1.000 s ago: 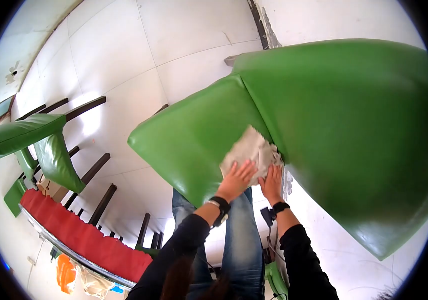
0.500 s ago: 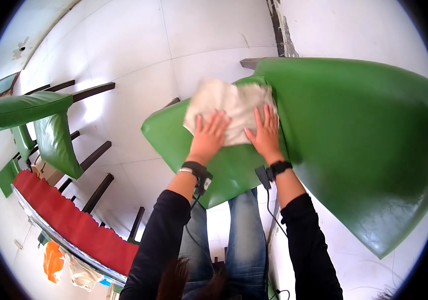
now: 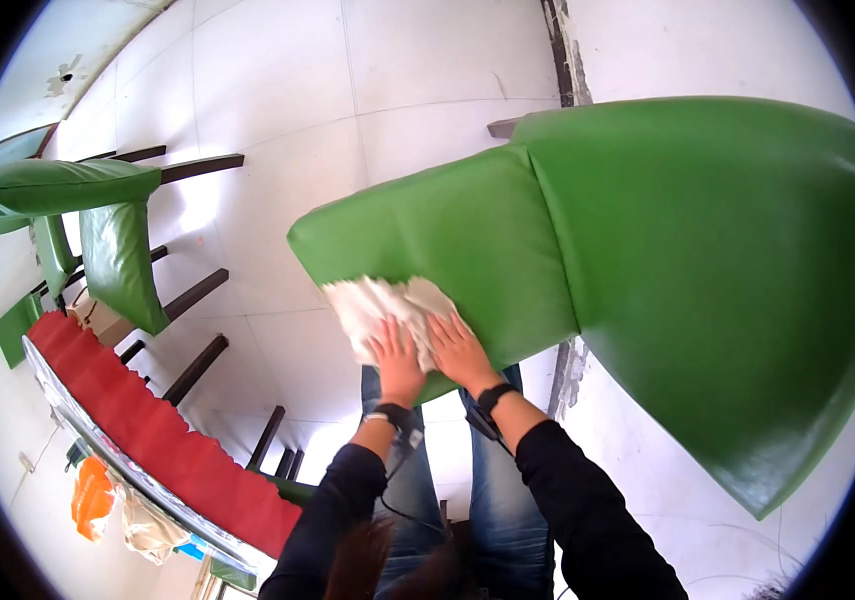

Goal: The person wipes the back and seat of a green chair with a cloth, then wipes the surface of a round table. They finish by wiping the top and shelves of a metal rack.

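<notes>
A cream cloth lies spread over the near left corner of a green padded chair seat. My left hand rests flat on the cloth with its fingers spread. Beside it, my right hand presses on the cloth's right edge, its fingers stretched out. The large green chair back rises to the right of the seat and joins it along a seam. Both wrists carry dark bands with cables.
On the left are more green chairs with dark wooden legs and a table with a red ruffled cloth. An orange bag hangs past that table. Pale floor tiles lie behind the seat. A wall with peeling paint stands at the right.
Both hands have slid the cloth from the far right part of the seat, by the chair back, to the near left corner. The hands are now closer to my legs.
</notes>
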{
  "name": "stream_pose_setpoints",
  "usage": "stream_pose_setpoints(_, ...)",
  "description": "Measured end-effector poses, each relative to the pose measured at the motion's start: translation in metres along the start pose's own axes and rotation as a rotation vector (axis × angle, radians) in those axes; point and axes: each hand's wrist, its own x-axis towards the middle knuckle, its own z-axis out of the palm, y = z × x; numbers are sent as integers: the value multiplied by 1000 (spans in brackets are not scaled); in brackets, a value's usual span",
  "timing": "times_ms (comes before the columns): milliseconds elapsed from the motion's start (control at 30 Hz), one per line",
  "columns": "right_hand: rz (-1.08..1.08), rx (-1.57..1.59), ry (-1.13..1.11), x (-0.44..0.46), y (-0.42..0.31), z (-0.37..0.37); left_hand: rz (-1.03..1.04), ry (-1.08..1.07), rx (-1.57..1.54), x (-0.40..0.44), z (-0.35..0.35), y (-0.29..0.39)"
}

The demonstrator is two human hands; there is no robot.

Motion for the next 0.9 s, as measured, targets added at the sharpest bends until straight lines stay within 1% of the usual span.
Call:
stream_pose_setpoints(33, -2, -26, -32, -25, 6, 3, 18, -53, 17, -15, 15, 15)
stream_pose_setpoints(100, 30, -101, -63, -66, 30, 2, 145, -192, -55, -32, 35, 48)
stream_pose_setpoints(167, 55, -184, -100, -90, 63, -14, 287, -249, -189, -33, 46, 83)
stream_pose_setpoints(200, 140, -224, -59, -90, 82, -31, 347, -200, -201, -25, 41, 100)
stream_pose_setpoints(233, 224, -264, -16, -87, 100, -49, 350, -194, -217, -13, 38, 114)
stream_pose_setpoints(300, 371, -119, 21, -76, 127, -81, 551, -24, -47, 17, 30, 137)
stream_pose_setpoints(333, 373, -154, 29, -72, 129, -79, 544, -15, -57, 31, 26, 144)
stream_pose_setpoints(367, 361, -160, 26, -71, 125, -74, 554, -1, 14, 44, 20, 148)
stream_pose_setpoints(400, 462, -154, 94, -70, 120, -67, 563, 12, 88, 50, 15, 148)
stream_pose_setpoints(433, 560, -144, 168, -69, 114, -59, 551, 22, 91, 48, 14, 145)
stream_pose_setpoints(500, 598, -110, 228, -71, 88, -54, 514, 12, -19, 37, 10, 131)
stream_pose_setpoints(533, 618, -83, 145, -73, 73, -59, 482, 13, -142, 24, 12, 122)
stream_pose_setpoints(567, 632, -58, 67, -73, 57, -67, 412, -42, -283, 10, 12, 112)
stream_pose_setpoints(600, 632, 156, -119, -78, 49, -60, 342, -87, -424, -6, 13, 100)
stream_pose_setpoints(633, 614, 363, -310, -87, 47, -43, 210, -261, -473, -23, 9, 85)
stream_pose_setpoints(667, 212, 324, -452, -104, 45, -26, 126, -315, -465, -48, 22, 65)
stream_pose_setpoints(700, 83, 336, -694, -102, 24, -54, 139, -311, -447, -75, 24, 43)
stream_pose_setpoints(733, 192, 414, -812, -105, 11, -55, 33, -378, -376, -92, 10, 31)
stream_pose_setpoints(767, 171, 453, -787, -106, -5, -70, -63, -260, -455, -112, 16, 17)
stream_pose_setpoints(800, 131, 394, -718, -104, -20, -82, -97, -299, -510, -129, -2, 8)
stream_pose_setpoints(833, 51, 399, -627, -105, -25, -76, -128, -339, -569, -144, -22, 1)
stream_pose_setpoints(900, 35, 436, -604, -85, -58, -115, -124, -113, -701, -170, -51, -11)
